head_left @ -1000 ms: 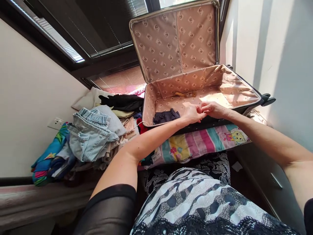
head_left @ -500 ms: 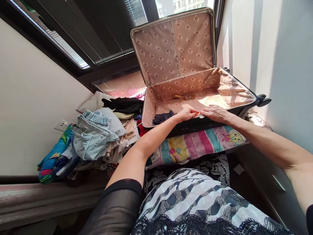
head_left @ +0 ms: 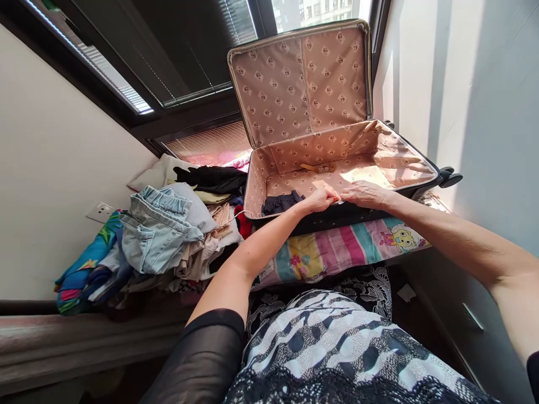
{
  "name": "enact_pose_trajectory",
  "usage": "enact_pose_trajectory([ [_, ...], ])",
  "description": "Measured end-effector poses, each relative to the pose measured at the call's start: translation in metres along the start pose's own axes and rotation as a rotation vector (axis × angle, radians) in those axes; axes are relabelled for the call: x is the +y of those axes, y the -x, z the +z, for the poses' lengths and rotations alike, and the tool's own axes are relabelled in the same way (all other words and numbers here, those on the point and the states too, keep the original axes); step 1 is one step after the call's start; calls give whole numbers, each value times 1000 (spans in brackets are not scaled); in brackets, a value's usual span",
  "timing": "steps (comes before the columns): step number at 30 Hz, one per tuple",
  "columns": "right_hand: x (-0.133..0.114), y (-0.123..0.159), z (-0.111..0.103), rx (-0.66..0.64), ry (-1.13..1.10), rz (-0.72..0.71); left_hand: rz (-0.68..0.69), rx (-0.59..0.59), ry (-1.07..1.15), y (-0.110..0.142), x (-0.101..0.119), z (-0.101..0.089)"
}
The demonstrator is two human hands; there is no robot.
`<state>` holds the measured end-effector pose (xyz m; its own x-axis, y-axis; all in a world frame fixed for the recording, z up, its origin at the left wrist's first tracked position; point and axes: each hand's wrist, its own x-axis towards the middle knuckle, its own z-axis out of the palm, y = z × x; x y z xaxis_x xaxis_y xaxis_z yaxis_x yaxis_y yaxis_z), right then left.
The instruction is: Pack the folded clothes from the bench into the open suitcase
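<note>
A: Where's the suitcase (head_left: pixel 322 145)?
B: Open on a striped, cartoon-print quilt (head_left: pixel 349 246), its lid (head_left: pixel 280 92) raised on the far side, in front of the window (head_left: pixel 314 10). A dark ruffled garment (head_left: pixel 283 203) lies in its near left corner, a tan strap (head_left: pixel 310 168) farther in.
A: And the hands?
B: The left hand (head_left: pixel 320 200) and right hand (head_left: pixel 365 194) meet at the near rim. Both are narrow, fingers bent, tips close together. A small pale piece (head_left: pixel 340 202) shows between them, too small to name; I can't tell which hand grips it.
A: What lies to the suitcase's left?
B: A clothes heap: a light-blue denim garment (head_left: pixel 158 230) nearer, a black garment (head_left: pixel 217 178) farther back and, leftmost, bright blue floral fabric (head_left: pixel 95 252) beside the wall socket (head_left: pixel 100 212).
</note>
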<state>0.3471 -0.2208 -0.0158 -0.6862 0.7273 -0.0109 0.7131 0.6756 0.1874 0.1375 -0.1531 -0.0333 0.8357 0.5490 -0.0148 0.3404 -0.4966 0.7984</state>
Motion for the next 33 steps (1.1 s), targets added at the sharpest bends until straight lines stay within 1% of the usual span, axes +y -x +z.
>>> enact_pose_trajectory([
  [4, -4, -9, -8, -87, 19, 26, -19, -61, -98, 4, 2, -2],
  [8, -7, -13, -8, -128, 45, 50, -26, -62, -138, 7, 7, -2],
  [11, -7, -8, -7, -101, -23, 53, -36, -80, -122, 8, 12, -4],
  [13, -7, -4, -6, -78, -82, 90, -42, -98, -119, 9, 14, -7],
  [16, -7, -2, -6, -47, -175, 153, -77, -90, -137, 10, 14, -10],
  [19, -2, -1, -9, -13, -303, 194, -101, -49, -145, 13, 11, -16],
  [21, 7, 0, -12, 29, -380, 252, -90, 11, -171, 21, 7, -25],
  [24, 29, 3, -19, 102, -459, 391, -19, 161, -285, 49, -3, -45],
  [26, 46, 3, -24, 92, -512, 519, 17, 264, -382, 77, -15, -60],
  [27, 55, 2, -26, 60, -544, 585, 9, 307, -430, 93, -22, -67],
  [29, 72, -6, -26, -36, -603, 696, -55, 381, -517, 123, -35, -77],
  [31, 88, -19, -23, -142, -594, 747, -137, 421, -582, 148, -47, -81],
  [33, 103, -37, -16, -201, -507, 749, -209, 421, -611, 163, -54, -78],
])
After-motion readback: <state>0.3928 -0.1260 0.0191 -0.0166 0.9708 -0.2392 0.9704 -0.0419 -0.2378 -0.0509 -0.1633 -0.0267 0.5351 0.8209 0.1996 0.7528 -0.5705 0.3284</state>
